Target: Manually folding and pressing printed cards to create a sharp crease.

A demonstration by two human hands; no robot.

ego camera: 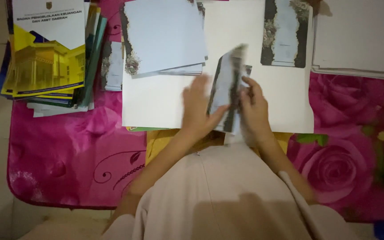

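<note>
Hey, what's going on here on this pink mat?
A person is working over a large white sheet on a pink floral mat. Both hands grip a pale card with dark decorated edges, blurred in motion: the left hand at its left side, the right hand at its right. More such cards lie beyond, and a stack of booklets sits at the left.

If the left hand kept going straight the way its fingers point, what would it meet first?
The left hand points up the picture, away from the person. Beyond the bare white sheet, it would probably first reach the stack of pale blue cards; depth is unclear and the hand is blurred.
</note>
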